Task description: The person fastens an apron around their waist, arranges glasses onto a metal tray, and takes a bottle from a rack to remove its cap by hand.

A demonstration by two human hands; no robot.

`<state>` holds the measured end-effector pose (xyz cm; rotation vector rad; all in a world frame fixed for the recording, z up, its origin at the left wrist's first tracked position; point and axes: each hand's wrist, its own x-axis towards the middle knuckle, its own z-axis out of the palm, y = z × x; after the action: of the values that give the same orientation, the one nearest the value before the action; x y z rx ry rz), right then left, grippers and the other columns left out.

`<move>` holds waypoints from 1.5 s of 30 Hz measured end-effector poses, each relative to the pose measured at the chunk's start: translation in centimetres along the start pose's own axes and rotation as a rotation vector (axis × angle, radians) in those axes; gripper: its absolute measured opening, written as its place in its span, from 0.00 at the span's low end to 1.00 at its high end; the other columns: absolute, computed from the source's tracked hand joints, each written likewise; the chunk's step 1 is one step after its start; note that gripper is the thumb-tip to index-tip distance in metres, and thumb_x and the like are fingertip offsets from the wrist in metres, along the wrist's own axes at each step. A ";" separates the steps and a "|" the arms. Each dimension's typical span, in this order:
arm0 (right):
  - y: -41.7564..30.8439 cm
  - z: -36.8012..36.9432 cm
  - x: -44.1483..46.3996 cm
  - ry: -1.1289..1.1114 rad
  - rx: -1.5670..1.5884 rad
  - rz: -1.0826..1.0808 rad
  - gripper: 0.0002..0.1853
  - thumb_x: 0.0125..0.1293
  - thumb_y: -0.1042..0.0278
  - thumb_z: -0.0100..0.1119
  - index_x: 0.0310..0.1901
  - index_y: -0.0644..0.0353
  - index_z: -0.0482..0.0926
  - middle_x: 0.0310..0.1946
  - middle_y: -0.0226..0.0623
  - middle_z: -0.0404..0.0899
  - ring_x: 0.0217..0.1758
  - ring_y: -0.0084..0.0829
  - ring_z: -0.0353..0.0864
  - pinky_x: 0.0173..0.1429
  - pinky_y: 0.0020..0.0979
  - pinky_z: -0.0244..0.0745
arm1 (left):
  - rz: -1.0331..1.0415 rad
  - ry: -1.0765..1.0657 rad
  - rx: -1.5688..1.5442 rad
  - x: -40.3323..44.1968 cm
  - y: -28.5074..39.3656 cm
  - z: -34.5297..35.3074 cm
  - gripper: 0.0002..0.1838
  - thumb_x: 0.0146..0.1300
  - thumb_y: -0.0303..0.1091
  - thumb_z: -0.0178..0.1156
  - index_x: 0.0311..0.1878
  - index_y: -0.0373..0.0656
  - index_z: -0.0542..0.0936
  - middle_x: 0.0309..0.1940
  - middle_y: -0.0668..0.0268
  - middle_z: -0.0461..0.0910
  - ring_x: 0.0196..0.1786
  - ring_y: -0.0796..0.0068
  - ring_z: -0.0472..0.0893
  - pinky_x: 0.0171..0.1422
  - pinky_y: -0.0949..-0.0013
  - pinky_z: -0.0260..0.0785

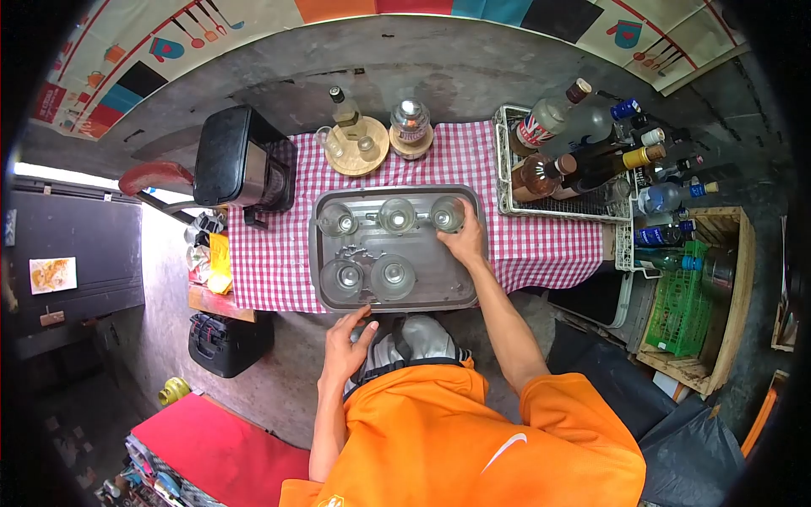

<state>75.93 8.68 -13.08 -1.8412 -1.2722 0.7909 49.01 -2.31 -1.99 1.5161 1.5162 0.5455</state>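
Note:
A grey tray (405, 302) lies on the checked tablecloth and bears several clear glasses. My right hand (465, 238) is closed around the glass (445, 213) at the tray's far right corner. To its left in the far row stand a glass mug (396, 216) and another glass (338, 220). Nearer to me are two wider glasses, one at the left (343, 279) and one in the middle (393, 277). Small wet patches show on the tray between the rows. My left hand (345, 342) holds nothing, fingers apart, just below the tray's near edge.
A wire crate (564, 209) of bottles stands at the right. Behind the tray are a round wooden board (372, 160) with a bottle and small glasses, and a lidded jar (410, 122). A black appliance (232, 156) occupies the left, and a wooden crate (722, 338) sits far right.

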 end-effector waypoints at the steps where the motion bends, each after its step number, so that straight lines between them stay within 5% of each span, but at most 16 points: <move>1: 0.0 0.0 0.0 0.000 -0.001 0.001 0.42 0.38 0.71 0.70 0.60 0.57 0.62 0.52 0.45 0.74 0.56 0.42 0.74 0.59 0.35 0.69 | 0.005 -0.001 0.002 0.0 0.0 0.1 0.18 0.57 0.30 0.61 0.51 0.36 0.76 0.42 0.55 0.81 0.41 0.67 0.81 0.47 0.69 0.70; 38: 1.0 -0.5 0.1 0.060 0.014 -0.006 0.41 0.39 0.74 0.69 0.59 0.58 0.62 0.51 0.48 0.73 0.55 0.46 0.73 0.59 0.38 0.69 | 0.007 0.020 -0.026 -1.2 -0.4 -0.1 0.17 0.56 0.33 0.62 0.49 0.37 0.77 0.41 0.55 0.80 0.41 0.61 0.80 0.48 0.65 0.70; 45: 0.8 -0.6 0.2 0.022 0.023 0.054 0.42 0.40 0.72 0.69 0.60 0.55 0.61 0.52 0.49 0.73 0.56 0.46 0.73 0.59 0.38 0.69 | 0.028 0.005 -0.008 -1.5 -0.3 0.1 0.17 0.56 0.30 0.61 0.50 0.35 0.76 0.42 0.55 0.80 0.42 0.67 0.81 0.48 0.69 0.70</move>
<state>76.90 8.51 -13.46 -1.8679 -1.1991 0.8086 48.70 -3.82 -1.83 1.5329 1.4965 0.5713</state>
